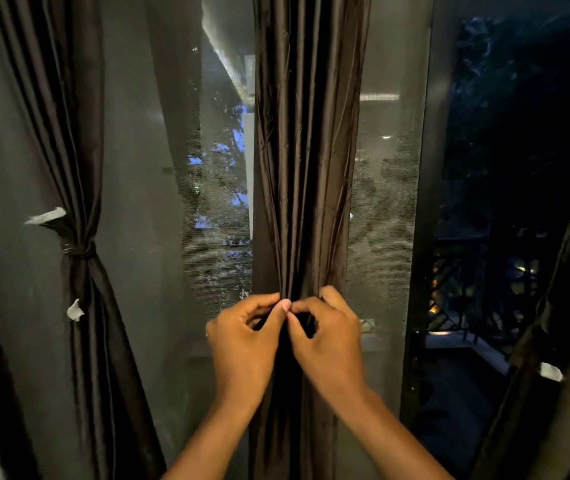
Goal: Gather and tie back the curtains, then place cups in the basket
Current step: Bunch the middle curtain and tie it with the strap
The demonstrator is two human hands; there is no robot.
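Observation:
A dark brown curtain (pixel 306 150) hangs gathered in folds in the middle of the window. My left hand (pixel 242 344) and my right hand (pixel 328 341) meet in front of it at waist height, fingers curled, each pinching a thin dark tie band at the gathered folds. Thumb tips touch between the hands. At the left, a second dark curtain (pixel 79 161) is bound by a dark tie (pixel 81 252). No cups or basket are in view.
Sheer grey net curtains (pixel 385 220) cover the glass behind. A dark window frame (pixel 422 237) stands to the right, with a balcony railing (pixel 456 289) outside in the dark. Another dark curtain edge (pixel 553 323) hangs at the far right. White tags (pixel 46 215) stick out from the left curtain.

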